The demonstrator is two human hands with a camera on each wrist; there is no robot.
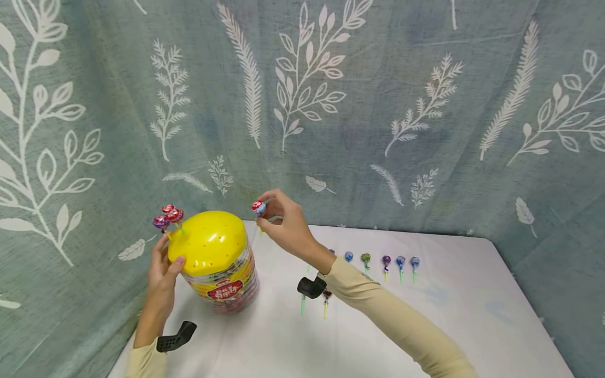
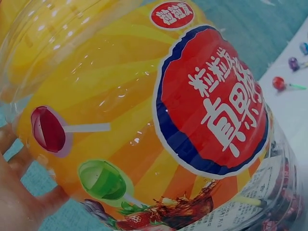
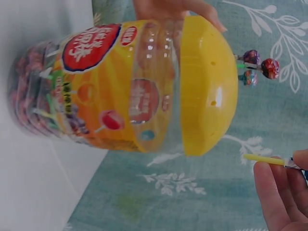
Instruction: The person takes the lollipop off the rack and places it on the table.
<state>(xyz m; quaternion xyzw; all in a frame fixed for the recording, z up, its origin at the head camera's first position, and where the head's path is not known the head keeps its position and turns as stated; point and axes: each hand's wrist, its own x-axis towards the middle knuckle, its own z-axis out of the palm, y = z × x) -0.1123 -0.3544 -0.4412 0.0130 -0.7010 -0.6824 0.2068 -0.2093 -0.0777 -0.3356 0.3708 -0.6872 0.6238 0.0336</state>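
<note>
A clear plastic candy jar (image 1: 229,289) with a yellow and red label leans slightly on the table. Its domed yellow lid (image 1: 212,244) has small holes, and several lollipops (image 1: 174,215) stand in its left side, sticks down. My left hand (image 1: 162,278) grips the jar at the lid's left edge, thumb in front. To the right of the lid, my right hand (image 1: 289,223) pinches a red and blue wrapped lollipop (image 1: 258,207) in the air. The yellow stick (image 3: 264,159) points toward the lid's side in the right wrist view, apart from it.
On the white table (image 1: 454,315), a row of wrapped lollipops (image 1: 386,260) lies right of the jar, partly behind my right forearm. Nearer lies another lollipop (image 1: 326,304) with a yellow stick. A patterned curtain (image 1: 350,131) hangs behind the table.
</note>
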